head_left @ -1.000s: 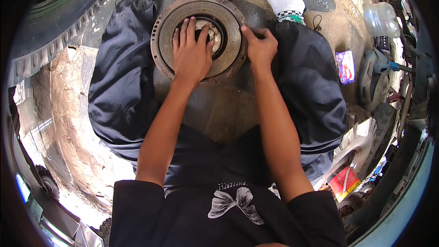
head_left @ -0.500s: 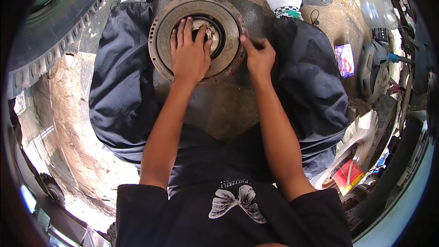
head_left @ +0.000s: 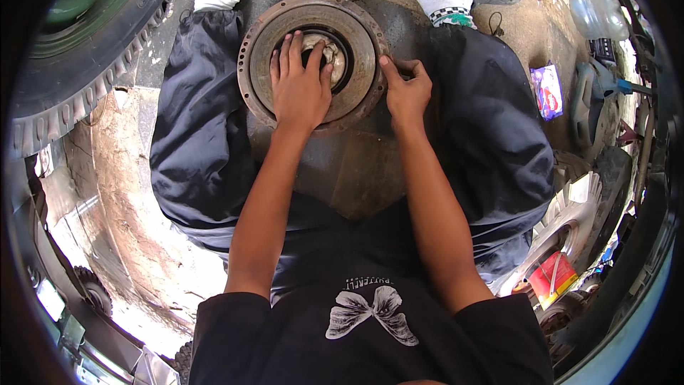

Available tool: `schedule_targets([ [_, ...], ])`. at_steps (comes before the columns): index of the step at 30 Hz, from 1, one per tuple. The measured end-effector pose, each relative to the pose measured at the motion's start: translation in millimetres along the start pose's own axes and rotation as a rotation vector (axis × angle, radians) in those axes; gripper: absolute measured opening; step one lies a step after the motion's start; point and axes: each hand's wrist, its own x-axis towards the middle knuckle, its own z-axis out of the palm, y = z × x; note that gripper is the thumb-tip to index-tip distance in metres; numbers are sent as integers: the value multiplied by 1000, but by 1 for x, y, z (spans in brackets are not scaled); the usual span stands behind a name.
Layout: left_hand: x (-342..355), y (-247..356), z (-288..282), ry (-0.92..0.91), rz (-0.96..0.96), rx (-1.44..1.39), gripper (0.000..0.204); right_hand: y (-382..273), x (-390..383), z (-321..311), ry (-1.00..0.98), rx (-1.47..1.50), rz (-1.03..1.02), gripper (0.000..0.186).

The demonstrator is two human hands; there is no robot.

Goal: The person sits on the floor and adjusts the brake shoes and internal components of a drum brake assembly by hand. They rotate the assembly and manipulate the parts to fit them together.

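This looks like a repair workshop, with a big tyre [head_left: 117, 64] on a green wheel [head_left: 107, 3] at the floor's [head_left: 531, 36] far left corner, a rusty metal disc [head_left: 365, 64], and old parts [head_left: 647, 135] crowding the right edge.

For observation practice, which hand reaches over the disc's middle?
The left hand, over the centre of the metal disc; the right hand is at its rim.

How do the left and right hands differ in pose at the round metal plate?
The left hand lies over the middle of the round metal plate, while the right hand is at its right rim. The left hand's fingers are spread and extended; the right hand's are curled, with the thumb reaching toward the rim. Both hands are bare.
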Motion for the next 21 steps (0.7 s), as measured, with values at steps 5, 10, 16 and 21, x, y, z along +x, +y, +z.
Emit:
schedule_targets([
  [5, 3, 3, 1, 8, 30, 45, 48, -12, 31, 13, 31, -17, -76, 44],
  [10, 0, 0, 2, 8, 18, 37, 48, -8, 19, 1, -62, 9, -27, 39],
  [16, 1, 5, 1, 8, 18, 32, 49, -17, 33, 11, -48, 63, -41, 39],
  [21, 0, 1, 2, 3, 28, 26, 49, -30, 40, 15, -49, -37, -67, 42],
])
